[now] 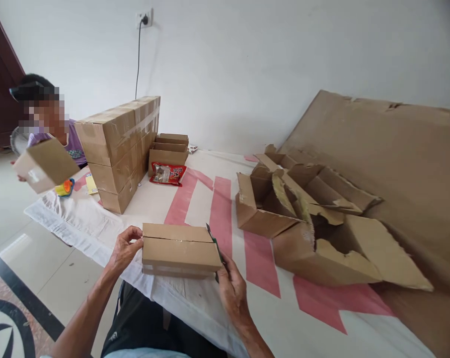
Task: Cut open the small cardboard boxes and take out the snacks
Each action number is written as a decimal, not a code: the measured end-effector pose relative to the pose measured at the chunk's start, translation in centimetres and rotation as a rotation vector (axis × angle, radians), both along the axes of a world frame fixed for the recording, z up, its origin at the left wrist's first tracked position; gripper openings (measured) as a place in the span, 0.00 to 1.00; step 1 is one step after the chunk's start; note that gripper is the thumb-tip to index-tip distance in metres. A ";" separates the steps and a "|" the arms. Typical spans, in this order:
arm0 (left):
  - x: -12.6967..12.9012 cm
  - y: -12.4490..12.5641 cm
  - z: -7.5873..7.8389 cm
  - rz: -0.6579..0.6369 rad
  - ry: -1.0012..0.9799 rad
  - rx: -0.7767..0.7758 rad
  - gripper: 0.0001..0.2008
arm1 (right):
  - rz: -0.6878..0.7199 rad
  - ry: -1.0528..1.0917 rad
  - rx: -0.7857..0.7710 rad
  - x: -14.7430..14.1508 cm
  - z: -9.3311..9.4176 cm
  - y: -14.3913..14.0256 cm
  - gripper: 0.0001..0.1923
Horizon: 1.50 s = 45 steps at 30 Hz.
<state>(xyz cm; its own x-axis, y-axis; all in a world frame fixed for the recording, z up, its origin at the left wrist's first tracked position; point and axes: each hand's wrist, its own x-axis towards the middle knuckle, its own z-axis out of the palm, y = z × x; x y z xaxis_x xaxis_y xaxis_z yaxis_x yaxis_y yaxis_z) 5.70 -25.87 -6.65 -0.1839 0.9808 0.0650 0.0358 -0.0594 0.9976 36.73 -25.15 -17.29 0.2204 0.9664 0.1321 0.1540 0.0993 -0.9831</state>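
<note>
In the head view, your left hand grips the left end of a small closed cardboard box, with the fingers curled over its edge. Your right hand is at the right end of the same box, and it seems to pinch a thin dark tool against that end; how far its fingers are closed, you cannot tell exactly. The box sits between both hands, on the white and pink sheet just in front of your lap, and its long axis runs from left to right. Both hands are equally near. To the right lie torn open boxes. Far left, another person holds a box beside a taped stack of cartons.
</note>
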 end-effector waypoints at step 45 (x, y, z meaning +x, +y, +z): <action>0.9 -0.7 -0.2 -0.060 -0.047 -0.007 0.20 | 0.861 -0.705 0.060 -1.3 23.6 7.4 0.15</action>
